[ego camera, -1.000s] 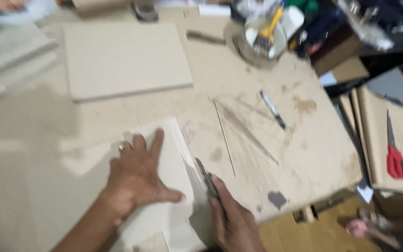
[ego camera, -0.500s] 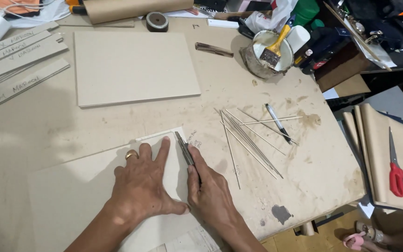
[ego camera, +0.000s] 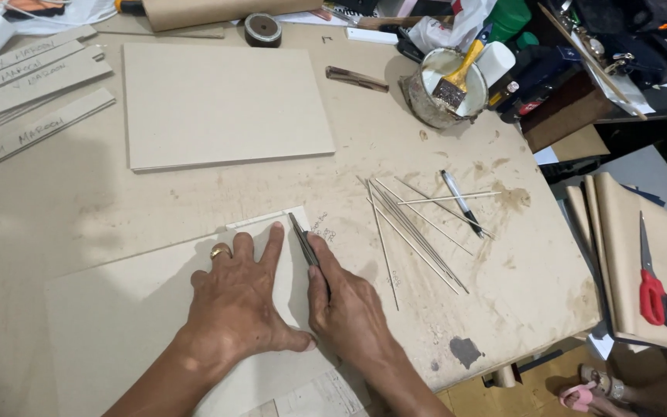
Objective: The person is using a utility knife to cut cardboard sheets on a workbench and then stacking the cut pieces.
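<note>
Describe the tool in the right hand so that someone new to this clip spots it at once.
Start at the big pale board lying nearest the camera, pressed flat by the left hand. Along its right edge, the right hand grips a slim dark knife. Unlike the loose thin strips fanned out to its right, it is short, dark and held.

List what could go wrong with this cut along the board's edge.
1. The left hand lies flat on the board with its fingertips close beside the knife; a slip might nick them.
2. The right hand grips the knife low, so control may be poor.
3. Thin strips lie loose just right of the cut; the hand could catch them.
</note>
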